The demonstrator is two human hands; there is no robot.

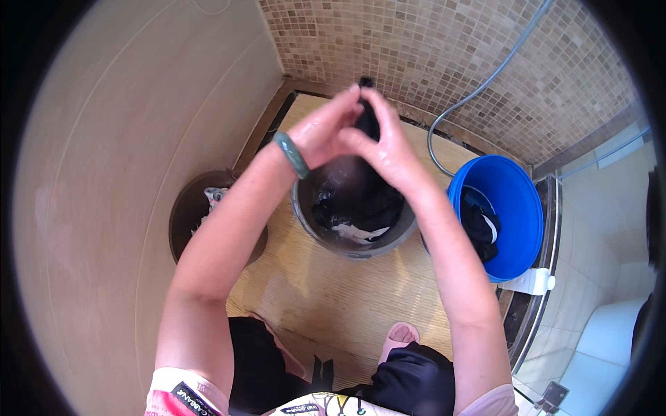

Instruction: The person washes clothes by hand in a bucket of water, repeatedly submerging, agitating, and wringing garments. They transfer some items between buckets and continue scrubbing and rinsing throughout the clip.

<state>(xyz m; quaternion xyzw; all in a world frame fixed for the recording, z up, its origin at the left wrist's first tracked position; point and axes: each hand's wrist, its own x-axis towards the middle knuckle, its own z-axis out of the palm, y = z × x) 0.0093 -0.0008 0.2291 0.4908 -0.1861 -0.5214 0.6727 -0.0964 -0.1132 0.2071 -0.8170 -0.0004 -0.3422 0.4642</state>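
My left hand (pixel 326 130), with a green bangle (pixel 291 155) at the wrist, and my right hand (pixel 390 149) are raised together over a grey basin (pixel 355 254). Both are slightly blurred, and their fingertips meet around the top of a black wet garment (pixel 369 121). A bit of black cloth pokes out above the fingers. From there the garment hangs down into the basin, where more dark cloth and a white piece (pixel 361 234) lie soaked. Water glistens on both hands.
To the right stands a blue bucket (pixel 522 218) holding dark clothing, with a white bottle (pixel 533 281) beside it. A brown basin (pixel 186 215) with patterned cloth is at the left wall. A grey hose (pixel 479 90) runs down the mosaic wall. My feet in pink slippers (pixel 400 335) rest below.
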